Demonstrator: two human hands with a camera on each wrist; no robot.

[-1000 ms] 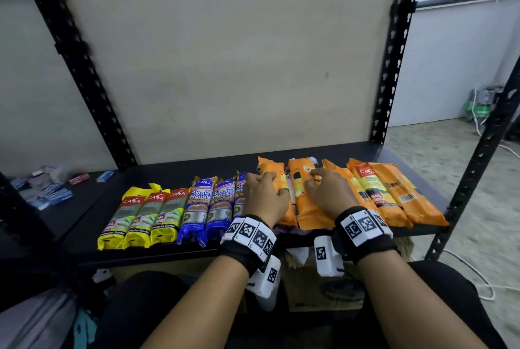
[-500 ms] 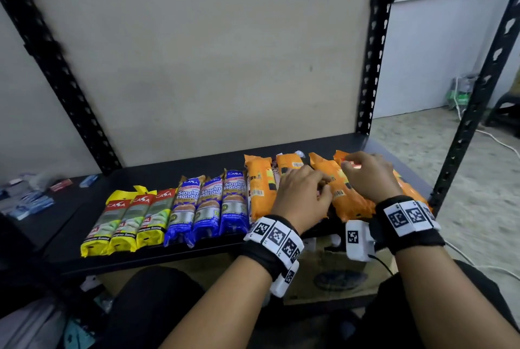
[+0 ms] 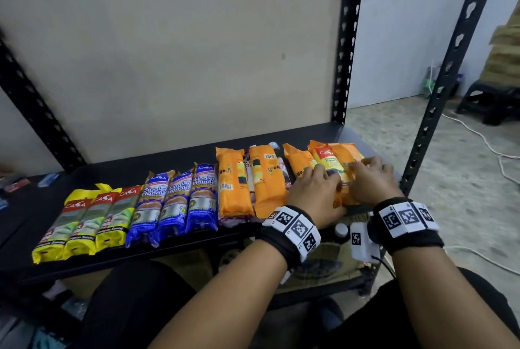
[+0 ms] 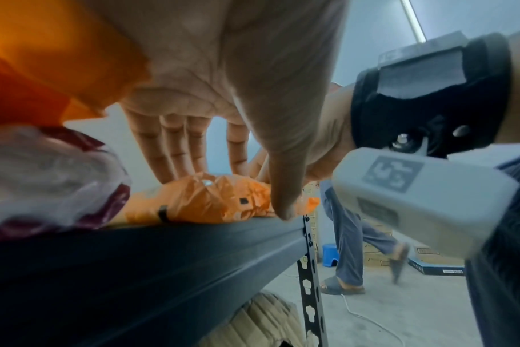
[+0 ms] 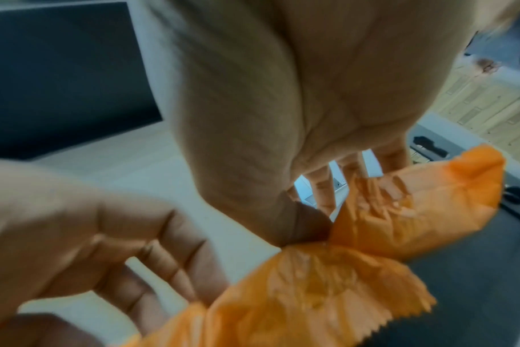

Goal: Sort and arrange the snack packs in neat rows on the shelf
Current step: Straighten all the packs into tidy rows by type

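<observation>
Right now both hands sit on the orange packs (image 3: 334,168) at the right end of the black shelf (image 3: 174,157). Left hand (image 3: 316,194): fingers straight, slightly apart, pressing flat on the packs. Right hand (image 3: 371,180): fingers spread, resting on the outermost pack w/ thumb at its edge. Blue packs (image 3: 174,202) mid-shelf, yellow packs (image 3: 90,225) far left, all side by side.

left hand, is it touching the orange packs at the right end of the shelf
Touching. In the left wrist view the left hand has its straight fingertips on the crinkled orange pack.
</observation>
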